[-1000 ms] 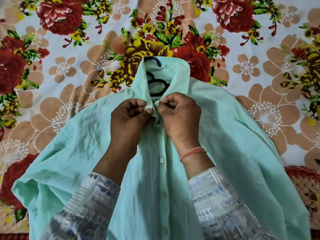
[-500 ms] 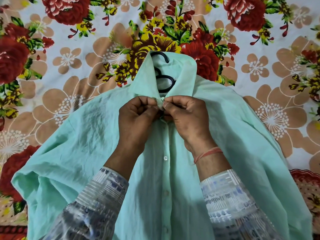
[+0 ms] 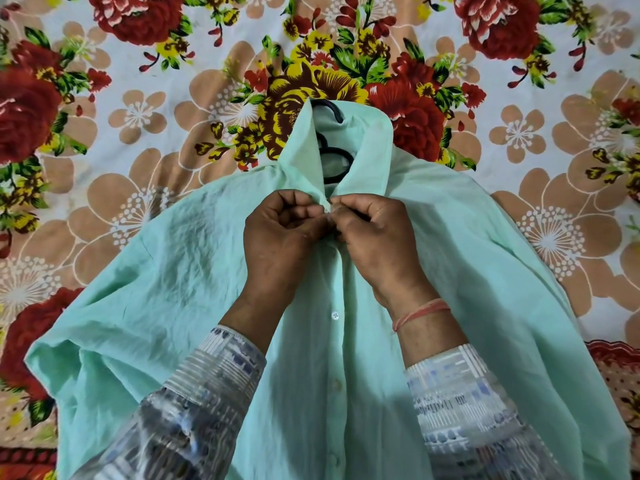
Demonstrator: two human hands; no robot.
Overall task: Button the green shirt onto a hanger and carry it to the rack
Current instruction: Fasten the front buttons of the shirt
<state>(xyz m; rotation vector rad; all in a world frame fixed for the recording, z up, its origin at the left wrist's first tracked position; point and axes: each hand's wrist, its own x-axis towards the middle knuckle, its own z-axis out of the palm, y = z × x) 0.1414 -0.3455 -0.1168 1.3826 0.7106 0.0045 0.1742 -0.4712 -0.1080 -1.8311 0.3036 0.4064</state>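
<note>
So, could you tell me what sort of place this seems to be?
Probably a home, likely a bedroom: the shirt lies on a floral bedsheet, with a black hanger in its collar. No rack shows.

- Under my work lay a floral bedsheet (image 3: pixel 485 188), spread flat and filling all that I could see.
- Its ground was pale, almost white, printed with big tan blossoms outlined in white.
- Large red roses with green leaves sat along the top and down my left side.
- A yellow and dark brown flower cluster (image 3: pixel 304 88) marked the centre top.
- At the lower corners ran a red patterned border (image 3: pixel 616 358).
- The light was soft and even, without hard shadows.
</note>
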